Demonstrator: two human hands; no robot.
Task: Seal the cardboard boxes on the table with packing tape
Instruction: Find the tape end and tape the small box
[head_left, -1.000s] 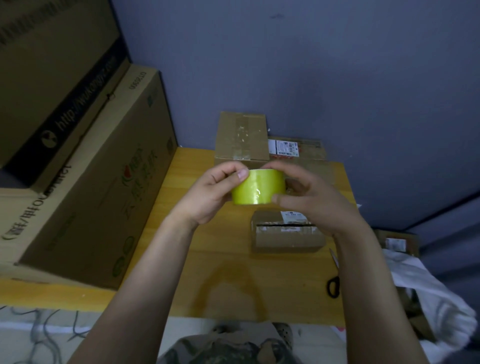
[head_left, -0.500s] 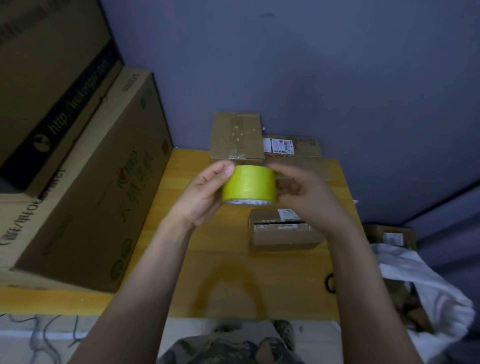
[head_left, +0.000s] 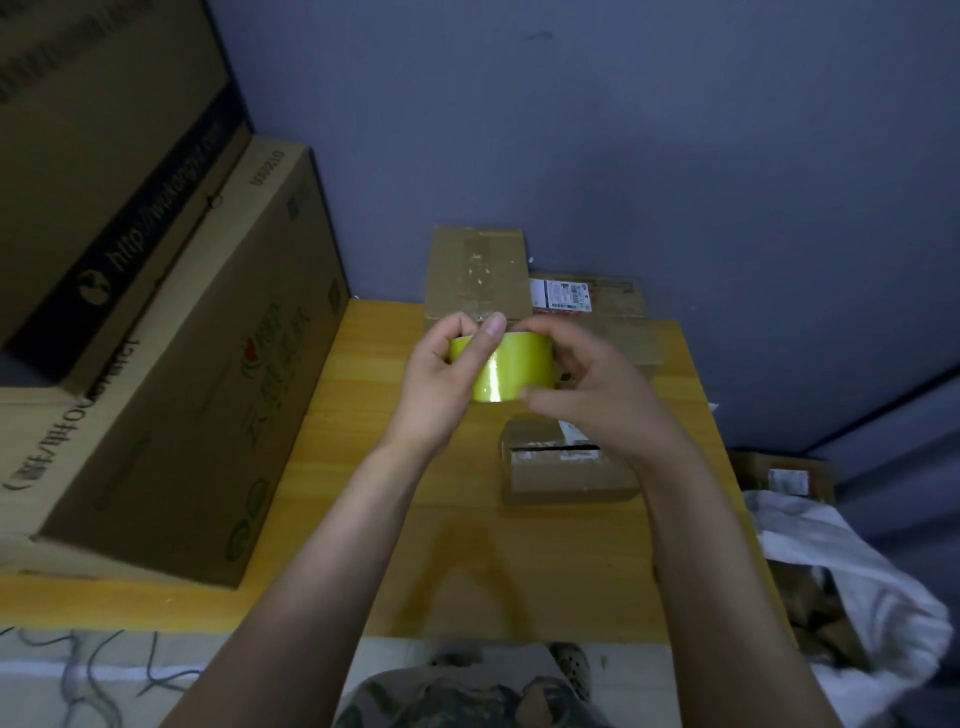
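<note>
You hold the yellow-green tape roll (head_left: 511, 370) in both hands, raised in the air above the far middle of the worktop (head_left: 363, 493). Your left hand (head_left: 439, 376) wraps the roll's left side, with the fingers curled over the top edge and the thumb laid across the front face. Your right hand (head_left: 597, 400) grips the right side, fingers hooked over the top rim and thumb pressing low on the front. That hand is blurred, so I cannot tell whether it pinches a loose tape end.

A small cardboard box (head_left: 566, 475) lies on the worktop just on the near side of the roll, partly hidden by your right wrist. A dark slit shows along its top seam, and there is a white label beside the slit. At the far edge, against the blue-grey wall (head_left: 649, 130), a taller box (head_left: 478, 265) has clear tape running down its top. Just to its right sits a flatter box (head_left: 613, 301) with a white shipping label.

A large printed carton (head_left: 182, 395) fills the left of the worktop, and another carton (head_left: 93, 135) is stacked on it. Off the right edge of the worktop you can see a white cloth (head_left: 857, 566) and one more labelled box (head_left: 789, 475)
</note>
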